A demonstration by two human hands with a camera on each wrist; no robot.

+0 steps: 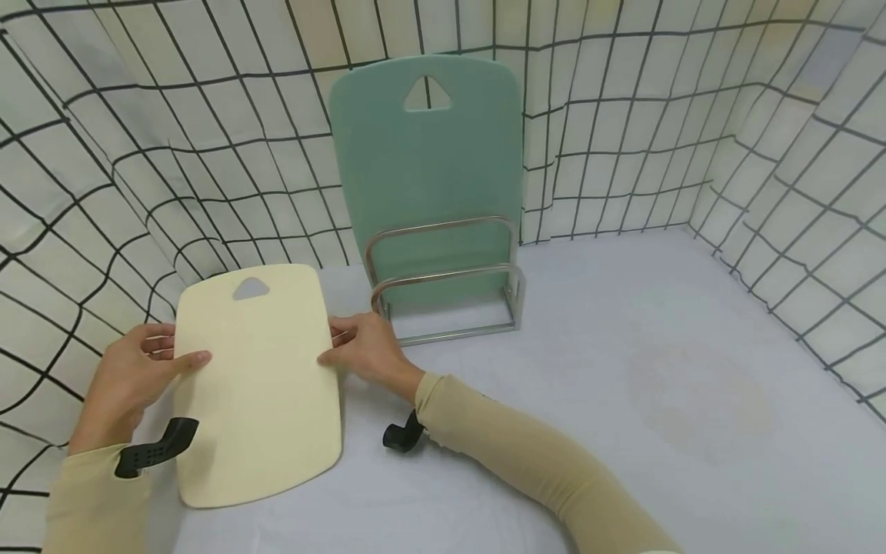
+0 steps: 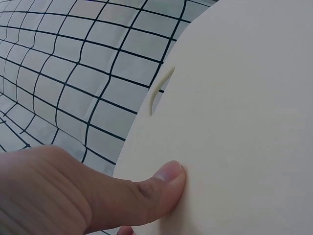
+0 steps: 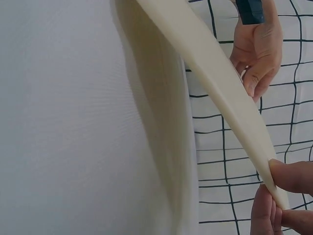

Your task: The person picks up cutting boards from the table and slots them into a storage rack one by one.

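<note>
A cream cutting board (image 1: 259,392) with a rounded triangular hole near its top is held up at the left, in front of the grid cloth. My left hand (image 1: 134,377) grips its left edge, thumb on the face and fingers behind. In the left wrist view the left thumb (image 2: 142,198) presses on the board's pale face. My right hand (image 1: 367,350) pinches the opposite edge between thumb and fingers. The right wrist view shows the board (image 3: 230,103) nearly edge-on, above the white surface, with both hands at its sides.
A green cutting board (image 1: 429,169) stands upright in a metal rack (image 1: 457,335) behind my right hand. White cloth with black grid lines (image 1: 623,115) hangs at the back and both sides. The white table surface (image 1: 623,369) stretches off to the right.
</note>
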